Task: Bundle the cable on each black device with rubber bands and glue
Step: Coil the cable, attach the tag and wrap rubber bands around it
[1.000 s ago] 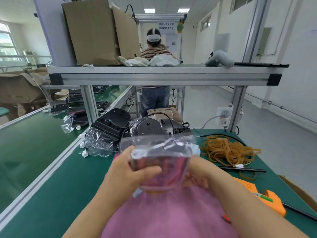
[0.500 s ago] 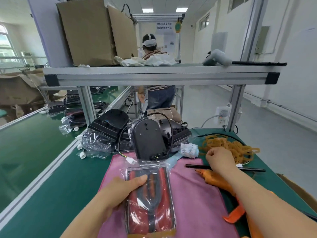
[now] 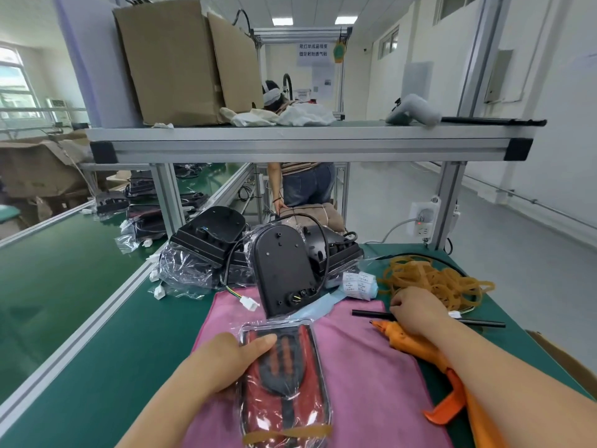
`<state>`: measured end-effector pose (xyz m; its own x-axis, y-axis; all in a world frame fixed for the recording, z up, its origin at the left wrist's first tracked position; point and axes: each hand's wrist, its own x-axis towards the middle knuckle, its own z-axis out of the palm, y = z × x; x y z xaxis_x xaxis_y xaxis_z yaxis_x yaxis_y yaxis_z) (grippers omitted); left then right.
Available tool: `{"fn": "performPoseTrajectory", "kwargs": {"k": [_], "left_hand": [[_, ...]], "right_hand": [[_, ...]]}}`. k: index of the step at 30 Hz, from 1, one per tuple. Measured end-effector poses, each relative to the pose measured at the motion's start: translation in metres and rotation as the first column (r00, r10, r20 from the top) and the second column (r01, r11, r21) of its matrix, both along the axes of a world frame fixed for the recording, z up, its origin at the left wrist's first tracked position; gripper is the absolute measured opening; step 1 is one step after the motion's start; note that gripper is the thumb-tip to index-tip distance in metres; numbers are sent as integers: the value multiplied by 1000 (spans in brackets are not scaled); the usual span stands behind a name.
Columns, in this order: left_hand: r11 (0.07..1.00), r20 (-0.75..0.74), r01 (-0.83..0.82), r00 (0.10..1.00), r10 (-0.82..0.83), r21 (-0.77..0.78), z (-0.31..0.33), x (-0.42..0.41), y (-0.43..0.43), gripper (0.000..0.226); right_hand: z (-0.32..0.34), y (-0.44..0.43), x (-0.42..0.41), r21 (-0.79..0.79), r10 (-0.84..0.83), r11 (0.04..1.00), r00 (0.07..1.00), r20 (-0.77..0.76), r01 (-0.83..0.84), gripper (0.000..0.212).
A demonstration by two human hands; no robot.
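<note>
Left hand (image 3: 226, 360) grips bagged device (image 3: 286, 379); right hand (image 3: 416, 310) possibly touches black stick (image 3: 484, 324).

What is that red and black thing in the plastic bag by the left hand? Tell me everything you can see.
The device is flat and long, rounded at its far end, red with a black middle, inside a clear crinkly bag. A tan rubber band crosses its near end. It lies flat on the pink cloth, pointing away. The left hand holds its left edge, thumb on top.
</note>
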<state>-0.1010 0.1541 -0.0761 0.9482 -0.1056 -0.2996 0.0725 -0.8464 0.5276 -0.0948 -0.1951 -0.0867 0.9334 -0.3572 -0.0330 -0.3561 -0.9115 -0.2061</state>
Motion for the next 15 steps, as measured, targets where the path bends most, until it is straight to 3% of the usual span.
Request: {"fn": "performPoseTrajectory", "kwargs": {"k": [3,5,7,10,13,15], "left_hand": [[999,28,10,1000,-11,39,-2,-2,2,68],[991,71,17,997,-27,130,1,-4,5,69],[981,133,-14,991,-12,194,8,-5,7,71],[969,269,-116,962,55,216,20,-7,11,74],[981,478,-164,873,94,106,30,-10,10,65],[990,607,-115,782,140,-79,34,-16,5,50]], "right_hand": [[-1,-2,-1,4,-21,1000,999,38,21,20],[3,-1,-1,52,-91,995,984,156,83,17],[10,-1,-2,232,-231,960,913,336,158,17],[29,-2,-2,626,-477,773,748,461,107,11],[52,1,-6,791,-550,612,719,424,2,15],[72,9,-11,799,-484,598,767,422,-62,9]]}}
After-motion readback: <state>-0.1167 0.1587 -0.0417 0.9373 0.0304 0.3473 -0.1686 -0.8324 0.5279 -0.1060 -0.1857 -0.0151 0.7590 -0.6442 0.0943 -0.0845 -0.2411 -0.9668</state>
